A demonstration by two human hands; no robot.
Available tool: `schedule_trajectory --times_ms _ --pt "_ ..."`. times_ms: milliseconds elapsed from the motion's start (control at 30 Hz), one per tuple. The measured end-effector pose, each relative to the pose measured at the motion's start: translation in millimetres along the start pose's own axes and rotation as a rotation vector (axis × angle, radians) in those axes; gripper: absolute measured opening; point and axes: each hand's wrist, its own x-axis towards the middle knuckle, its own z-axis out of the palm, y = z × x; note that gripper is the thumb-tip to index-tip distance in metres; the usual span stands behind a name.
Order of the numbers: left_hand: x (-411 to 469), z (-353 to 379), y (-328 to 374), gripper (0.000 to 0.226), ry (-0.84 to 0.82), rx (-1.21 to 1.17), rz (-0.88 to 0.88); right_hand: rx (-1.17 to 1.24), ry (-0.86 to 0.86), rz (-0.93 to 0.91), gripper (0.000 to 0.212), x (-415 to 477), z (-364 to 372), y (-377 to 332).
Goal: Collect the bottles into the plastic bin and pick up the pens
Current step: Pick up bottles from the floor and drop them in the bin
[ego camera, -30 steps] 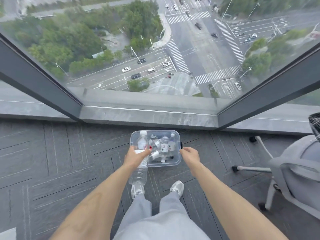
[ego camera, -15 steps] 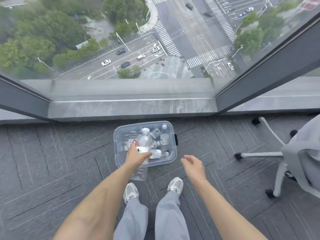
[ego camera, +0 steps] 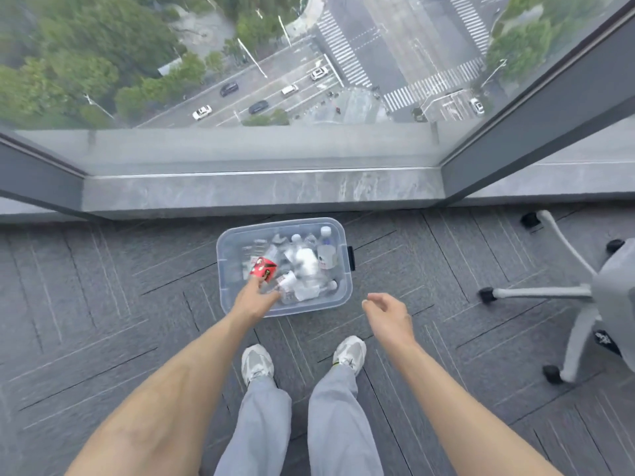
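Note:
A clear plastic bin (ego camera: 226,297) stands on the carpet in front of my feet, by the window sill. Several clear water bottles (ego camera: 305,262) lie and stand inside it, along with a red-labelled item (ego camera: 264,268) at its left side. My left hand (ego camera: 254,300) reaches over the bin's near left edge with its fingers stretched toward the red item, holding nothing. My right hand (ego camera: 388,314) hovers open to the right of the bin's near corner, apart from it. No pens are in view.
A grey office chair (ego camera: 584,304) on a wheeled white base stands at the right. A stone window sill (ego camera: 261,190) and floor-to-ceiling glass run just behind the bin. My two white shoes (ego camera: 257,362) stand on grey carpet tiles below the bin.
The bottle my left hand held has gone into the bin and the hand is now empty. My right hand has let go of the bin's edge and drawn back to the right.

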Motion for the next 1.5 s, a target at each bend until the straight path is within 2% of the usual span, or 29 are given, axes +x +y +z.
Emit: schedule_trajectory --times_ms 233,333,400,500,667,800,1000,1233,1367,1500 --pt "-100.8 -20.3 36.9 0.048 -0.033 -0.153 -0.001 0.047 -0.024 -0.086 0.031 -60.7 -27.1 -42.1" --pt "-138.9 -28.4 61.2 0.031 0.003 -0.243 0.044 0.082 -0.024 -0.119 0.031 -88.2 -43.9 -57.3" --pt "-164.3 -32.4 75.2 0.023 0.044 -0.286 0.071 0.108 -0.012 -0.148 0.024 -108.0 -54.9 -64.1" --pt "-203.4 -39.2 93.8 0.029 0.064 -0.345 0.121 0.172 0.014 -0.195 0.014 -133.6 -68.8 -71.6" --pt "-250.9 -46.8 101.5 0.012 0.067 -0.397 0.188 0.225 0.042 -0.219 0.028 -172.4 -79.7 -68.0" --pt "-275.6 -54.8 97.0 0.011 0.032 -0.425 0.211 0.282 0.072 -0.214 0.029 -193.3 -79.0 -58.1" --pt "-296.7 -74.5 77.0 0.010 -0.003 -0.424 0.251 0.337 0.127 -0.208 0.030 -221.4 -66.1 -41.9" --pt "-299.2 -89.2 65.5 0.022 -0.063 -0.315 0.313 0.429 0.203 -0.196 0.030 -245.2 -47.7 -27.6" --pt "-305.5 -66.0 82.2 0.020 -0.136 -0.182 0.370 0.512 0.268 -0.179 0.032 -262.3 -57.0 -5.8" --pt "-327.0 -9.5 113.3 0.011 -0.261 -0.033 0.453 0.590 0.395 -0.136 0.033 -276.2 -89.2 38.2"
